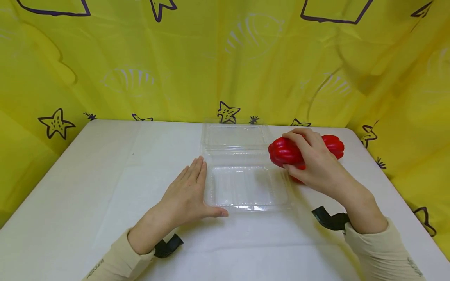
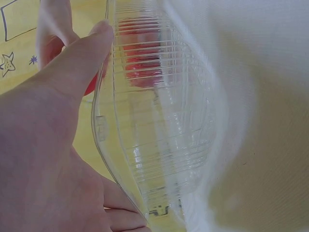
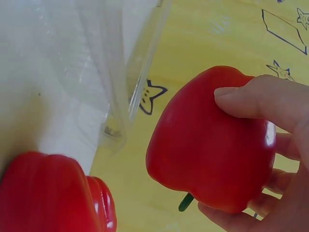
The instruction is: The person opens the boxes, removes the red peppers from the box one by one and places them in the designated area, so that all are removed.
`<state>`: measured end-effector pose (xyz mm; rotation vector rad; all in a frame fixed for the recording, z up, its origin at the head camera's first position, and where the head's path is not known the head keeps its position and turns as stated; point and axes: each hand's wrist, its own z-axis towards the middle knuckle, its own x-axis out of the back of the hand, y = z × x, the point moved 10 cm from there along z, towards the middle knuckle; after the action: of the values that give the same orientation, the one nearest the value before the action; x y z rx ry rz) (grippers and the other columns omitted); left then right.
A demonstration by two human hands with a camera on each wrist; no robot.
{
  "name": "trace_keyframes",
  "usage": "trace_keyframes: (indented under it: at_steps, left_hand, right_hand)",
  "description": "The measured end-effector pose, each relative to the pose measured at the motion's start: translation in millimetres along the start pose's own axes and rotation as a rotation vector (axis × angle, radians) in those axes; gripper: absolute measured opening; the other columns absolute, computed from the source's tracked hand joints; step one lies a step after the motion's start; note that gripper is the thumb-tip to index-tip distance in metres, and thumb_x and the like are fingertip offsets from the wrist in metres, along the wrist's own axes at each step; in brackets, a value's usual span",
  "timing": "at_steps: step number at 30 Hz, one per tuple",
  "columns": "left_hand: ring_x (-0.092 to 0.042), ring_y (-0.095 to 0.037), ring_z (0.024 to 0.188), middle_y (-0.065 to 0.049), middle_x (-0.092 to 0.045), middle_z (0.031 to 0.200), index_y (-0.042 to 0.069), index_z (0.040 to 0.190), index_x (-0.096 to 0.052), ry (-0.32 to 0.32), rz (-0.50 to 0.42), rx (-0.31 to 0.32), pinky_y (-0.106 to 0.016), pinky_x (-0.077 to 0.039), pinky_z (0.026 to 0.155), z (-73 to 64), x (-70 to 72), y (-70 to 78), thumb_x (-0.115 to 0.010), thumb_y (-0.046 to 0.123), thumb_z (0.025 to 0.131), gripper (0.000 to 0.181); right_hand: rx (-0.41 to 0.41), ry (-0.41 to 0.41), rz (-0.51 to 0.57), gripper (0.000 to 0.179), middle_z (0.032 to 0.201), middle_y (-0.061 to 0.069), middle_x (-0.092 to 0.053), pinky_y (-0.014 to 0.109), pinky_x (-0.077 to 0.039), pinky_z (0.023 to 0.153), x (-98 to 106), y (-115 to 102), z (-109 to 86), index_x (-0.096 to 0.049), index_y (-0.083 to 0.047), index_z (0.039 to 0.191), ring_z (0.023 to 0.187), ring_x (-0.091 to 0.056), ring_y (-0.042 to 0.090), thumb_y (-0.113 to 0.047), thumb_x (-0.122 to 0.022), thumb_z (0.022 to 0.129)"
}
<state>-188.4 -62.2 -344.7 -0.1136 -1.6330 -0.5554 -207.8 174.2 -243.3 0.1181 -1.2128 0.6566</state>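
My right hand (image 1: 316,162) grips a red bell pepper (image 1: 284,151) just off the right side of a clear plastic clamshell box (image 1: 246,208). In the right wrist view the thumb lies over the held pepper's side, fingers round the far side, and its short green stem points down. More red bell pepper (image 1: 334,145) shows behind that hand, and a red pepper (image 3: 43,193) sits at lower left in the right wrist view. My left hand (image 1: 186,193) touches the box's left side with straight fingers, its thumb spread along the front rim. The lid (image 1: 235,136) is folded back, away from me.
A white cloth (image 1: 116,187) covers the table, whose far edge meets a yellow curtain (image 1: 197,50) printed with starfish and fish. The curtain also runs along the left and right sides. Dark straps (image 1: 168,246) stick out at both sleeve cuffs.
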Motion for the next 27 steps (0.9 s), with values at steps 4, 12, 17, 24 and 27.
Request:
trace_keyframes:
  at_steps: [4, 12, 17, 24, 27]
  left_hand:
    - [-0.011, -0.034, 0.154, -0.022, -0.009, 0.165, -0.007, 0.155, -0.015, 0.002, -0.001, -0.001, -0.049, -0.019, 0.125, -0.2, 0.1, -0.2, -0.067, 0.083, 0.067, 0.136]
    - [-0.011, -0.034, 0.154, -0.022, -0.009, 0.165, -0.006, 0.155, -0.015, 0.004, 0.002, -0.002, -0.05, -0.019, 0.125, -0.2, 0.5, -0.3, -0.067, 0.082, 0.067, 0.135]
    - [-0.012, -0.034, 0.154, -0.022, -0.009, 0.165, -0.007, 0.155, -0.015, 0.005, 0.002, -0.002, -0.05, -0.02, 0.124, -0.3, 0.2, -0.1, -0.066, 0.083, 0.067, 0.136]
    - [-0.013, -0.035, 0.154, -0.023, -0.011, 0.165, -0.007, 0.155, -0.016, 0.013, 0.01, -0.008, -0.05, -0.021, 0.124, -0.4, 0.6, 0.6, -0.067, 0.083, 0.067, 0.135]
    - [-0.013, -0.035, 0.154, -0.023, -0.01, 0.165, -0.007, 0.155, -0.016, 0.013, 0.006, -0.007, -0.05, -0.02, 0.124, -0.6, 0.9, 0.4, -0.067, 0.083, 0.067, 0.135]
  right_hand:
    - [-0.041, -0.018, -0.021, 0.073, 0.141, 0.013, -0.044, 0.064, -0.055, 0.083, 1.4, 6.2, -0.4, -0.048, -0.008, 0.136, 0.131, -0.038, 0.036, -0.006, -0.084, 0.073]
    - [-0.006, 0.004, -0.036, 0.077, 0.137, 0.017, -0.048, 0.062, -0.056, 0.084, 9.5, 9.7, -2.2, -0.045, -0.001, 0.136, 0.129, -0.042, 0.037, -0.005, -0.086, 0.071]
    - [-0.069, -0.013, 0.01, 0.077, 0.136, 0.016, -0.049, 0.061, -0.057, 0.081, 12.2, 20.2, -6.6, -0.044, -0.005, 0.138, 0.125, -0.044, 0.035, -0.01, -0.086, 0.074]
    - [-0.071, -0.005, -0.029, 0.077, 0.139, 0.018, -0.048, 0.061, -0.056, 0.082, 20.9, 28.1, -11.4, -0.044, -0.005, 0.14, 0.125, -0.045, 0.038, -0.014, -0.085, 0.077]
    - [-0.057, 0.006, -0.068, 0.076, 0.139, 0.02, -0.047, 0.062, -0.056, 0.081, 25.2, 31.1, -14.2, -0.044, -0.003, 0.14, 0.124, -0.044, 0.039, -0.012, -0.085, 0.076]
